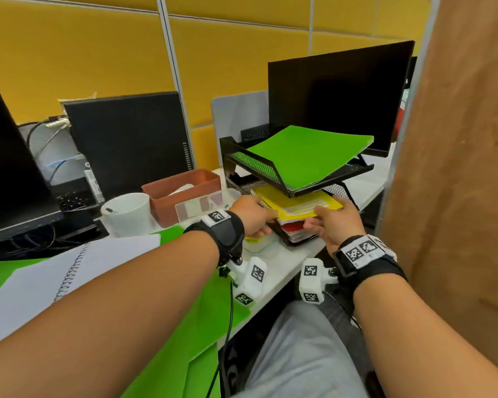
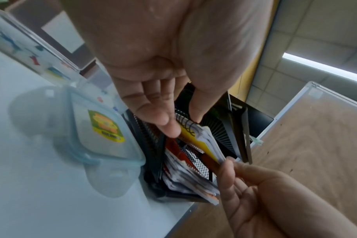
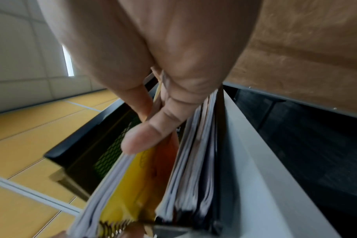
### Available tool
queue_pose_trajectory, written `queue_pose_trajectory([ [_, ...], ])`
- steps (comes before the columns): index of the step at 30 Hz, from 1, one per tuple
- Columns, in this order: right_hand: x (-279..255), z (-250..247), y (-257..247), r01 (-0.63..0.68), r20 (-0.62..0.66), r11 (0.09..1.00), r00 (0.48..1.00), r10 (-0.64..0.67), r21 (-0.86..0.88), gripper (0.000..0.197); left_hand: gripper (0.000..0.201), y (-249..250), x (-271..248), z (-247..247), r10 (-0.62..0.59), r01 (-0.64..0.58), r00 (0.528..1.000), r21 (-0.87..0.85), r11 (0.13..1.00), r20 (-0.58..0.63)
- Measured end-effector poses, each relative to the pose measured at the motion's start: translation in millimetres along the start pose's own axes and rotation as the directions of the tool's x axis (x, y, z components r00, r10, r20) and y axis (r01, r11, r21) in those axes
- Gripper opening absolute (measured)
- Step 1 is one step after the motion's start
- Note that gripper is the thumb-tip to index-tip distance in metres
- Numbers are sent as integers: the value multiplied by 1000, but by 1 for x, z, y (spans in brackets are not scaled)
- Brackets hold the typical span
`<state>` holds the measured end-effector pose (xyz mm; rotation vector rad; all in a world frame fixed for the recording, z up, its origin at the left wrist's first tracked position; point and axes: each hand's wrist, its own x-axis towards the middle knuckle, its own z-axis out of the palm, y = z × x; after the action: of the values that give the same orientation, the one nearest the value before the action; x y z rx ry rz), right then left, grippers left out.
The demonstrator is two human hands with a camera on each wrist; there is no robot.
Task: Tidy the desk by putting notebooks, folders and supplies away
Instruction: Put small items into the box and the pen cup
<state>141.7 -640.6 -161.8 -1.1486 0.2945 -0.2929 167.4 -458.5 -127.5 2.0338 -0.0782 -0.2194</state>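
Yellow notebook (image 1: 295, 206) is lying partway into the middle tier of a black mesh tray (image 1: 256, 163), above a stack of notebooks (image 1: 295, 232) in the lowest tier. Left hand (image 1: 252, 215) is pinching its spiral-bound corner; right hand (image 1: 335, 222) is pinching the opposite corner, fingers (image 3: 145, 138) curled beneath. Green folder (image 1: 308, 155) is resting on the top tier. Clear lidded box (image 2: 104, 127) is sitting just beside the tray on the white worktop (image 1: 282, 265).

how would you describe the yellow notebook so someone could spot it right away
Find the black mesh tray rack in front of the right-hand monitor. A green folder lies on its top tier; the yellow notebook sits one tier down, held by both hands. It alone is yellow and spiral-bound, above the red-covered stack.
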Motion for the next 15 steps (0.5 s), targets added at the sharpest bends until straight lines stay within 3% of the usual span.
queue_pose_trajectory([
  [2,8,-6,1,7,-25,1000,1000,-7,-31,62,62,3,5,10,33,-33,999,74,997,11],
  [6,24,-16,1,47,-49,989,997,-54,-142,65,39,4,13,20,89,-94,996,211,973,31],
  [10,33,-25,-1,55,-72,938,994,-85,-343,66,30,-2,19,24,77,-89,995,240,967,57],
  [12,36,-28,1,39,-96,906,992,-88,-422,64,34,-4,21,27,49,-70,995,238,969,93],
  [15,38,-29,5,29,-132,815,983,-128,-579,67,55,-6,23,29,34,-67,992,281,957,122],
])
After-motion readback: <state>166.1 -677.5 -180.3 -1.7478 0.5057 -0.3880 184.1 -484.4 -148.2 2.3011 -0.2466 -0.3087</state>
